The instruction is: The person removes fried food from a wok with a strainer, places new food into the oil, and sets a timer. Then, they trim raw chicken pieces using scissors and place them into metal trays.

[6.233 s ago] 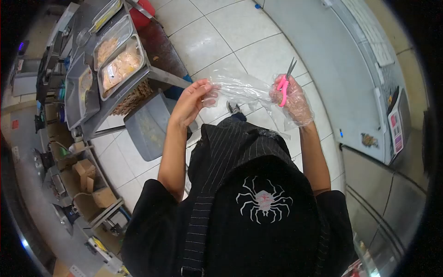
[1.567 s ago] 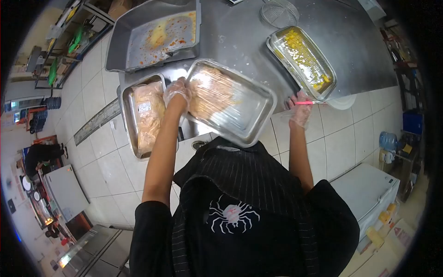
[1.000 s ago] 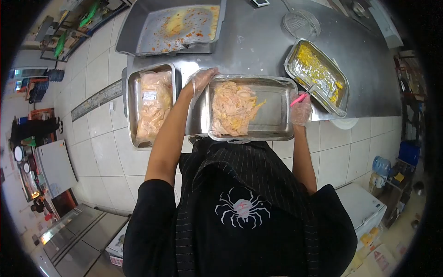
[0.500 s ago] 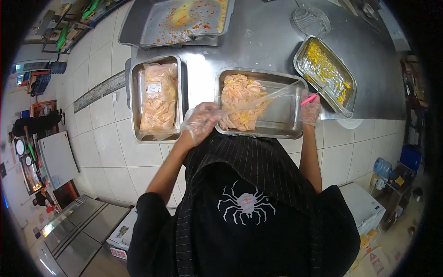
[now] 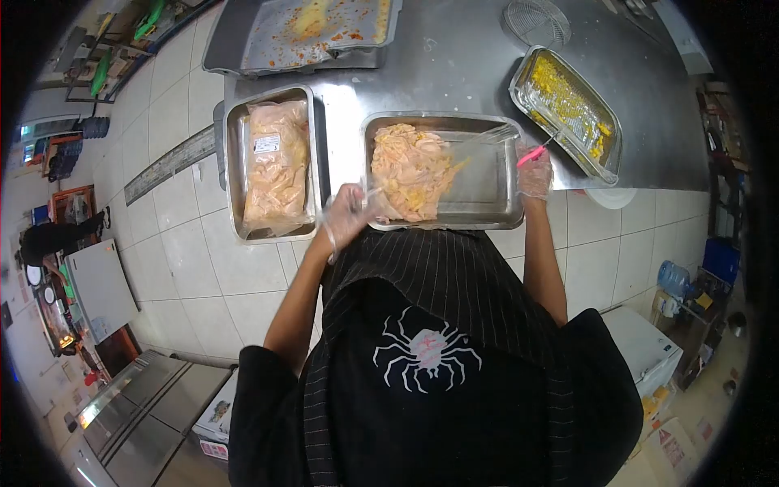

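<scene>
In the head view, a metal tray (image 5: 482, 190) stands at the table's front edge with raw, pale meat pieces (image 5: 412, 172) in its left half. A clear plastic bag (image 5: 487, 144) stretches over its right half. At the tray's left front corner, my left hand (image 5: 347, 214), in a clear glove, is closed on the bag's edge. My right hand (image 5: 535, 176), also gloved, grips pink-handled scissors (image 5: 531, 156) by the tray's right end, blades pointing up and right. Whether its fingers also pinch the bag I cannot tell.
Left is a metal tray (image 5: 235, 162) holding a labelled bag of meat (image 5: 277, 178). A tray with yellow bits (image 5: 568, 89) stands right, a wire strainer (image 5: 537, 23) behind it. A large grey pan (image 5: 268, 36) lies back left. A person (image 5: 61, 239) is far left.
The bag over the tray hangs lower and looser. My left hand has moved slightly left and down. The scissors and right hand appear slightly higher in view, and the meat tray sits slightly further left.
</scene>
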Demonstrator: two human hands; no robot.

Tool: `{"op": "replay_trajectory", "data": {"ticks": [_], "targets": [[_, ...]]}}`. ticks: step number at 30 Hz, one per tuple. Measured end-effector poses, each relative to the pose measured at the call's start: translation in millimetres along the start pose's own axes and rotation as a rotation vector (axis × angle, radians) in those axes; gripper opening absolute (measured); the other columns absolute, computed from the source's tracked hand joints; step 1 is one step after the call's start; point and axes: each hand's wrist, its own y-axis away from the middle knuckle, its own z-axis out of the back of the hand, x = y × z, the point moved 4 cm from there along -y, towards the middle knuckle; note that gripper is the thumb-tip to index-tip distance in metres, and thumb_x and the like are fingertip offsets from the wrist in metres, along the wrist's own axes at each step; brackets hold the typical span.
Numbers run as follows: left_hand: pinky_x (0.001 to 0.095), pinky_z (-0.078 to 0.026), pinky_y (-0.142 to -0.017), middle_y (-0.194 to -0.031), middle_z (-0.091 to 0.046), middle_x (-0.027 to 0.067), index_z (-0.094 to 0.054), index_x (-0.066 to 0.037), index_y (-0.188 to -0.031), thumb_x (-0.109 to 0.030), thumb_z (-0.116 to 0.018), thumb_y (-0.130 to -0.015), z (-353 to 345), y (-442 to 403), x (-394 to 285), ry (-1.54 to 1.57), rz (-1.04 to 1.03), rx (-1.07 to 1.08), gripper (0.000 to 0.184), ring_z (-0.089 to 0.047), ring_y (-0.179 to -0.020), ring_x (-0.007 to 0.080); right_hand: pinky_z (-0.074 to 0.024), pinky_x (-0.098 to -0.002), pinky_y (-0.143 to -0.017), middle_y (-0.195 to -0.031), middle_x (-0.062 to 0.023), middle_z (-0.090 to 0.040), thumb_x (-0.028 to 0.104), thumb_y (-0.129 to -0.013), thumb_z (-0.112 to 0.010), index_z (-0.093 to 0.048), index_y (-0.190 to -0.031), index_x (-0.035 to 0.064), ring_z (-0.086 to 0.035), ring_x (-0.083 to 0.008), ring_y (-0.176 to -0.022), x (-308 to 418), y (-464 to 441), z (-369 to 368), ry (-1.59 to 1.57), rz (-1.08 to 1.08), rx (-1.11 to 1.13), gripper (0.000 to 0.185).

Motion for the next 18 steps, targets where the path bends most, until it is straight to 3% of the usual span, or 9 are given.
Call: {"op": "replay_trajectory", "data": {"ticks": [6,7,9,11,12,14,15,17,18], "targets": [[0.0270,-0.042,-0.064,-0.078,-0.043,0.0017,-0.041,-0.007,-0.097,-0.016,-0.062,-0.085,-14.3,39.9,19.5,-0.026,-0.161,-0.010,0.026,-0.042,-0.072,0.0083,-0.0449,-0.0447,-0.079,-0.094,-0.0170,-0.061,0.043,-0.081,-0.062,-0.056,-0.099,0.0055,-0.059,-0.0326,-0.089,24.6,18.7,10.5,0.060,-0.134,0.098,0.042],[0.0257,-0.041,-0.064,-0.076,-0.045,0.0003,-0.043,-0.007,-0.096,-0.013,-0.061,-0.085,-14.7,47.1,14.3,0.127,0.055,0.032,0.022,-0.042,-0.071,0.0078,-0.0449,-0.0447,-0.079,-0.094,-0.0170,-0.061,0.043,-0.081,-0.062,-0.056,-0.099,0.0055,-0.059,-0.0326,-0.089,8.4,25.5,1.6,0.058,-0.126,0.094,0.042],[0.0252,-0.040,-0.064,-0.076,-0.045,-0.0004,-0.044,-0.007,-0.095,-0.013,-0.061,-0.085,-11.8,48.1,-4.9,0.205,0.057,0.032,0.021,-0.042,-0.070,0.0076,-0.0451,-0.0349,-0.070,-0.085,-0.0083,-0.057,0.043,-0.082,-0.062,-0.053,-0.093,0.0060,-0.055,-0.0185,-0.081,-29.7,40.6,-21.7,-0.121,0.274,-0.099,0.040],[0.0225,-0.040,-0.061,-0.074,-0.044,-0.0019,-0.046,-0.007,-0.091,-0.014,-0.063,-0.085,-6.0,48.0,-41.3,0.284,0.060,0.036,0.020,-0.041,-0.068,0.0063,-0.0461,-0.0344,-0.073,-0.090,-0.0077,-0.057,0.042,-0.083,-0.062,-0.050,-0.096,0.0053,-0.055,-0.0198,-0.087,-26.5,72.9,-29.0,-0.455,0.147,-0.057,0.041],[0.0225,-0.040,-0.061,-0.074,-0.044,-0.0019,-0.046,-0.007,-0.091,-0.014,-0.063,-0.085,-6.9,46.3,-55.2,0.292,0.053,0.034,0.020,-0.041,-0.068,0.0063,-0.0461,-0.0344,-0.073,-0.090,-0.0077,-0.057,0.042,-0.083,-0.062,-0.050,-0.096,0.0053,-0.055,-0.0198,-0.087,-2.5,87.5,-22.6,-0.450,0.157,-0.059,0.041],[0.0236,-0.041,-0.058,-0.073,-0.046,-0.0026,-0.046,-0.007,-0.092,-0.016,-0.066,-0.083,-14.1,44.7,-92.0,0.155,-0.223,0.093,0.023,-0.043,-0.066,0.0056,-0.0461,-0.0325,-0.077,-0.097,-0.0083,-0.057,0.037,-0.084,-0.063,-0.049,-0.104,0.0043,-0.055,-0.0205,-0.092,42.5,107.8,4.7,-0.183,-0.372,0.057,0.041],[0.0253,-0.044,-0.062,-0.075,-0.052,-0.0023,-0.051,-0.009,-0.087,-0.014,-0.069,-0.080,-12.7,45.9,-127.4,0.149,-0.233,0.131,0.020,-0.050,-0.069,0.0074,-0.0461,-0.0325,-0.077,-0.097,-0.0083,-0.057,0.037,-0.084,-0.063,-0.049,-0.104,0.0043,-0.055,-0.0205,-0.092,49.7,107.6,17.4,-0.181,-0.368,0.056,0.041],[0.0271,-0.045,-0.061,-0.073,-0.053,-0.0002,-0.053,-0.008,-0.083,-0.017,-0.070,-0.079,-18.8,42.6,-152.2,-0.004,-0.157,0.303,0.021,-0.050,-0.067,0.0098,-0.0449,-0.0340,-0.084,-0.108,-0.0116,-0.055,0.031,-0.082,-0.068,-0.046,-0.114,0.0029,-0.054,-0.0224,-0.097,57.8,117.1,18.8,-0.125,-0.400,0.601,0.048],[0.0273,-0.045,-0.060,-0.073,-0.053,0.0007,-0.053,-0.007,-0.082,-0.018,-0.071,-0.079,-23.7,42.0,-152.3,0.000,-0.095,0.381,0.021,-0.051,-0.066,0.0107,-0.0449,-0.0340,-0.084,-0.108,-0.0116,-0.055,0.031,-0.082,-0.068,-0.046,-0.114,0.0029,-0.054,-0.0224,-0.097,70.0,119.9,29.4,-0.119,-0.411,0.608,0.048]]}}
